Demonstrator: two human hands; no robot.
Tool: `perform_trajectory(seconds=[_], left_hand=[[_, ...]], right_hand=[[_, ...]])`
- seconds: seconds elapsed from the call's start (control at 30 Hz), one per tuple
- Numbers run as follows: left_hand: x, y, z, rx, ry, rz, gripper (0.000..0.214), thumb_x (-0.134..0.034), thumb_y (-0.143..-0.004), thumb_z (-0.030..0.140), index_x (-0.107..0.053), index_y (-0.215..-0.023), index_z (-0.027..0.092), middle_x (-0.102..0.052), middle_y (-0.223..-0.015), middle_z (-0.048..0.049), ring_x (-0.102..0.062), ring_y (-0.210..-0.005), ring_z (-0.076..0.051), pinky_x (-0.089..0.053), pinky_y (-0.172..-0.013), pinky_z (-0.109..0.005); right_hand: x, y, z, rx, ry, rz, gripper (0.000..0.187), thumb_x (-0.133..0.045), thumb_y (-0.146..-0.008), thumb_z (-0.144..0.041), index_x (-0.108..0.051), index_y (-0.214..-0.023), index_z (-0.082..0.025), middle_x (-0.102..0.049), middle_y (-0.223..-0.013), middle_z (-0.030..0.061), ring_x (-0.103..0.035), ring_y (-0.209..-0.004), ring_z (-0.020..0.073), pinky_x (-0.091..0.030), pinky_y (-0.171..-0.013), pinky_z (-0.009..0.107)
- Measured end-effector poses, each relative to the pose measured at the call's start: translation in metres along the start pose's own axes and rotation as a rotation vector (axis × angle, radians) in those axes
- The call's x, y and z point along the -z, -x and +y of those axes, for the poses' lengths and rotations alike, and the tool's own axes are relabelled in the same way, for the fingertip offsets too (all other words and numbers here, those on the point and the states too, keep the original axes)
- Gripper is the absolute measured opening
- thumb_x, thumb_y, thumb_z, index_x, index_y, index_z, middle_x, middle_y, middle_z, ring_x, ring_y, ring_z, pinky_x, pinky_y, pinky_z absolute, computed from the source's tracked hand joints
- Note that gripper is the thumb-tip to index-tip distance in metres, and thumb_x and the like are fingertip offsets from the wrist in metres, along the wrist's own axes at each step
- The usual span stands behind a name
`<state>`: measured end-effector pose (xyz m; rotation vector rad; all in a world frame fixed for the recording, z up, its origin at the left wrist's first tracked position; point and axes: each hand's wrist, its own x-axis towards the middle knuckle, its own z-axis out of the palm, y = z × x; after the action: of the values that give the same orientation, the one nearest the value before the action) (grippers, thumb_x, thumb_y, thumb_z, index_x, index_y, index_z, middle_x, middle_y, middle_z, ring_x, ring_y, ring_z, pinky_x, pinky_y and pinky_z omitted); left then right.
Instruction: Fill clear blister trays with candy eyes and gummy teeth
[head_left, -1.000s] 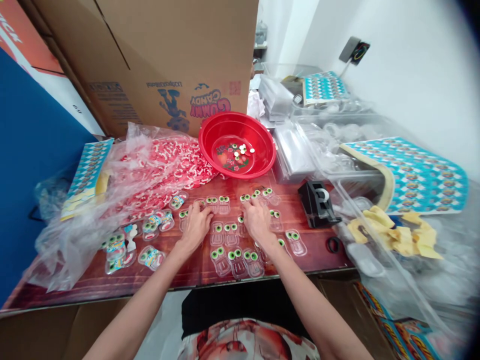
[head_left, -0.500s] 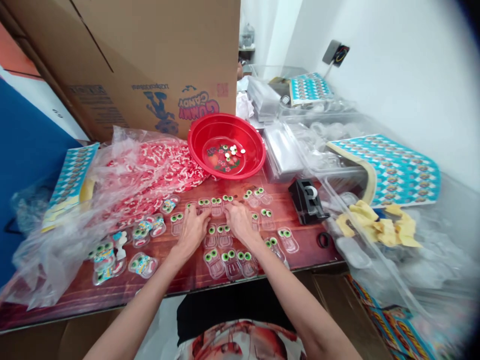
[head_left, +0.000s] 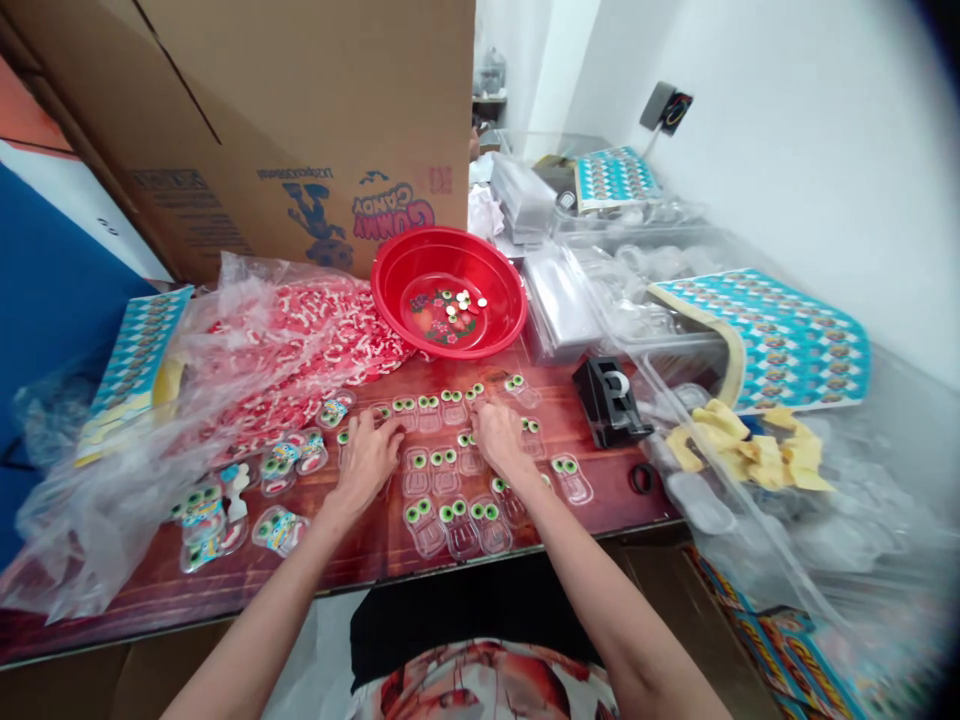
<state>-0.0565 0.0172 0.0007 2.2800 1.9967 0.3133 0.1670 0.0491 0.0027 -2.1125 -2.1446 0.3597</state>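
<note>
Several clear plastic blister shells holding green eyeball candies lie in rows on the reddish table. My left hand rests flat on the shells at the left of the rows, fingers spread. My right hand lies palm down on the shells at the right, fingertips reaching the back row near one shell. Neither hand grips anything. A red bowl with a few eyeball candies stands just behind the rows.
A clear bag of red-and-white gummies spreads at the left, in front of a large cardboard box. A black tape dispenser stands right of the shells. Sticker sheets, yellow scraps and plastic trays fill the right side.
My right hand slid left along the back row and then forward again. My left hand stayed flat on the shells. The camera view shifted slightly right.
</note>
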Motion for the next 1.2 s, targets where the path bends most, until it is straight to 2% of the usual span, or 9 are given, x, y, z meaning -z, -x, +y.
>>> perform_trajectory(seconds=[0.17, 0.33, 0.47, 0.53, 0.7, 0.83, 1.0, 1.1, 1.2], left_hand=[[-0.007, -0.003, -0.002, -0.017, 0.043, 0.014, 0.03, -0.05, -0.093, 0.028, -0.072, -0.113, 0.02, -0.054, -0.118, -0.0156, -0.05, -0.103, -0.03, -0.046, -0.093, -0.047], [-0.009, -0.004, -0.001, -0.002, 0.044, -0.003, 0.03, -0.05, -0.094, 0.03, -0.073, -0.112, 0.021, -0.054, -0.118, -0.0147, -0.05, -0.102, -0.03, -0.045, -0.09, -0.045], [-0.008, -0.004, 0.002, -0.015, 0.034, -0.009, 0.032, -0.05, -0.094, 0.029, -0.072, -0.116, 0.021, -0.054, -0.113, -0.0136, -0.05, -0.101, -0.03, -0.045, -0.091, -0.043], [-0.007, -0.004, 0.005, -0.018, 0.023, -0.008, 0.033, -0.049, -0.094, 0.029, -0.072, -0.117, 0.021, -0.054, -0.111, -0.0138, -0.05, -0.099, -0.029, -0.045, -0.091, -0.044], [-0.006, -0.004, 0.008, -0.032, 0.033, -0.006, 0.033, -0.049, -0.094, 0.028, -0.073, -0.116, 0.019, -0.055, -0.112, -0.015, -0.051, -0.099, -0.03, -0.046, -0.091, -0.046], [-0.002, -0.001, 0.0, -0.045, 0.1, 0.064, 0.032, -0.049, -0.094, 0.027, -0.073, -0.113, 0.018, -0.056, -0.119, -0.0153, -0.052, -0.107, -0.03, -0.046, -0.096, -0.047], [0.014, 0.03, -0.009, -0.055, 0.267, 0.158, 0.03, -0.049, -0.095, 0.029, -0.071, -0.113, 0.02, -0.061, -0.114, -0.0116, -0.057, -0.107, -0.025, -0.046, -0.099, -0.042], [0.018, 0.065, 0.001, -0.032, 0.299, 0.21, 0.028, -0.049, -0.096, 0.029, -0.071, -0.111, 0.022, -0.063, -0.112, -0.0104, -0.058, -0.103, -0.024, -0.048, -0.096, -0.041], [0.012, 0.095, 0.018, -0.063, 0.343, 0.208, 0.025, -0.051, -0.097, 0.029, -0.072, -0.108, 0.022, -0.063, -0.112, -0.0105, -0.057, -0.101, -0.023, -0.05, -0.092, -0.04]], right_hand=[[0.005, 0.005, -0.008, 0.03, -0.052, 0.022, 0.03, -0.045, -0.097, -0.022, -0.071, -0.11, -0.019, -0.071, -0.109, 0.0093, -0.065, -0.092, 0.0195, -0.045, -0.076, 0.025], [0.017, -0.001, 0.036, -0.114, -0.01, 0.158, 0.035, -0.04, -0.099, -0.022, -0.071, -0.115, -0.019, -0.067, -0.113, 0.0136, -0.062, -0.099, 0.0233, -0.045, -0.079, 0.03], [0.023, -0.009, 0.064, -0.216, 0.039, 0.1, 0.034, -0.043, -0.097, -0.022, -0.073, -0.11, -0.014, -0.067, -0.11, 0.0182, -0.062, -0.096, 0.0259, -0.045, -0.078, 0.033], [0.023, -0.009, 0.063, -0.191, 0.014, 0.057, 0.033, -0.044, -0.098, -0.023, -0.074, -0.109, -0.016, -0.068, -0.108, 0.0169, -0.064, -0.094, 0.0245, -0.045, -0.076, 0.031], [0.025, -0.006, 0.037, -0.145, -0.028, 0.015, 0.029, -0.047, -0.098, -0.026, -0.074, -0.103, -0.019, -0.072, -0.1, 0.0116, -0.066, -0.089, 0.0216, -0.043, -0.072, 0.027], [0.031, 0.003, 0.034, -0.087, -0.103, 0.049, 0.029, -0.046, -0.097, -0.025, -0.075, -0.104, -0.022, -0.072, -0.105, 0.0086, -0.065, -0.091, 0.0194, -0.041, -0.071, 0.025], [0.028, 0.043, 0.068, -0.031, -0.248, 0.21, 0.03, -0.046, -0.096, -0.024, -0.074, -0.106, -0.017, -0.07, -0.099, 0.0096, -0.062, -0.089, 0.0202, -0.042, -0.078, 0.028], [0.018, 0.079, 0.088, -0.004, -0.289, 0.345, 0.031, -0.046, -0.096, -0.026, -0.073, -0.107, -0.016, -0.069, -0.099, 0.0102, -0.059, -0.09, 0.0211, -0.043, -0.083, 0.031], [0.008, 0.109, 0.09, 0.083, -0.246, 0.401, 0.029, -0.049, -0.097, -0.03, -0.074, -0.106, -0.018, -0.069, -0.105, 0.0101, -0.057, -0.094, 0.0226, -0.041, -0.089, 0.034]])
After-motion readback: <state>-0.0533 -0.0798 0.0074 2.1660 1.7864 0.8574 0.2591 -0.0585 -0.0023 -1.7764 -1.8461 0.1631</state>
